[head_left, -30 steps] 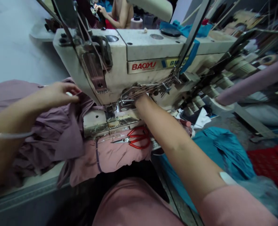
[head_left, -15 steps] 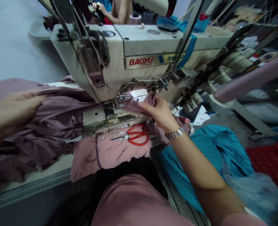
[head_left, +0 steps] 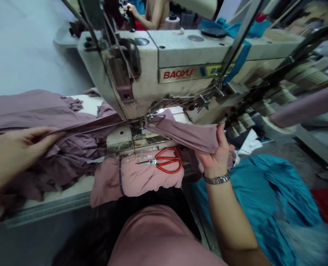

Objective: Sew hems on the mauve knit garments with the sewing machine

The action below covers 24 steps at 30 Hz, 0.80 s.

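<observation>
A mauve fabric piece (head_left: 69, 129) runs under the presser foot of a cream BAOYU sewing machine (head_left: 180, 62). My left hand (head_left: 16, 151) grips the bunched mauve fabric on the left side of the table, fingers curled over a fold. My right hand (head_left: 217, 153), wearing a metal wristwatch, is closed around the mauve fabric strip to the right of the needle, holding it up off the bed. Red-handled scissors (head_left: 166, 160) lie on a pink padded cushion (head_left: 136, 179) just in front of the needle plate.
Teal fabric (head_left: 263, 195) is heaped at lower right beside something red (head_left: 327, 203). Thread guides and tension knobs (head_left: 249, 114) crowd the machine's right side. Another person's arm (head_left: 152, 14) shows behind the machine. My pink-clad lap (head_left: 158, 240) is at the bottom.
My right hand has come out from under the machine arm and pulled the fabric strip out to the right. My left hand moved lower-left and took hold of the bunched fabric.
</observation>
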Motion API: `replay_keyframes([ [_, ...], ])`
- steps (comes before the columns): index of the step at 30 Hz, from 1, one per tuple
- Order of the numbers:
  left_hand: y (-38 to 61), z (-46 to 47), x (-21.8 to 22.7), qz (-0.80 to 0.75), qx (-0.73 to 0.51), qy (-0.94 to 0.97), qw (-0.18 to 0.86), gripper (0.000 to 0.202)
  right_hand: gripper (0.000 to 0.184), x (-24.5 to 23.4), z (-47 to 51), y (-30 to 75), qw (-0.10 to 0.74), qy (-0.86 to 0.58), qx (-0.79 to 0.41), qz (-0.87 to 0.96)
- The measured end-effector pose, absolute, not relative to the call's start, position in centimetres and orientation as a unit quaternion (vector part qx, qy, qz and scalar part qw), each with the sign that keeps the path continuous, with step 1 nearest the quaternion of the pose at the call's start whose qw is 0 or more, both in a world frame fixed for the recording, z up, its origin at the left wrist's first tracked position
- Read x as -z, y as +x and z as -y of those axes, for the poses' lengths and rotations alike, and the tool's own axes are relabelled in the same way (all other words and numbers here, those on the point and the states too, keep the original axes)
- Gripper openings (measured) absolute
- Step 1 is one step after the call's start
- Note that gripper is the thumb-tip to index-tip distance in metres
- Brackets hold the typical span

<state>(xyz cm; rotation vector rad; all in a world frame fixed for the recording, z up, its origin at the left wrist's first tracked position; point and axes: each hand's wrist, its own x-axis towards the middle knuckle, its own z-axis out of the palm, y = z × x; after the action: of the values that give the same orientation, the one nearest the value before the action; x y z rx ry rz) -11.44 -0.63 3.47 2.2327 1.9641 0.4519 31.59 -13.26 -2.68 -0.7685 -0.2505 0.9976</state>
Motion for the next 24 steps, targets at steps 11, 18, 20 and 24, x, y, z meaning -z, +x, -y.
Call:
replay_keyframes([
  [11,0.1,4.0,-1.3,-0.279,-0.193,0.931,0.136,0.041,0.053,3.1,10.6,25.6,0.217,-0.407,0.028,0.887],
  [18,0.8,6.1,1.7,-0.171,-0.243,0.937,-0.184,0.023,0.045,2.7,10.1,29.1,0.141,-0.381,0.183,0.895],
  [20,0.9,6.7,1.4,-0.161,-0.253,0.939,-0.168,0.020,0.040,2.8,10.5,28.6,0.167,-0.362,0.182,0.899],
  [24,1.2,6.9,1.8,-0.175,-0.255,0.942,-0.128,0.020,0.038,3.3,10.9,27.2,0.180,-0.370,0.185,0.892],
])
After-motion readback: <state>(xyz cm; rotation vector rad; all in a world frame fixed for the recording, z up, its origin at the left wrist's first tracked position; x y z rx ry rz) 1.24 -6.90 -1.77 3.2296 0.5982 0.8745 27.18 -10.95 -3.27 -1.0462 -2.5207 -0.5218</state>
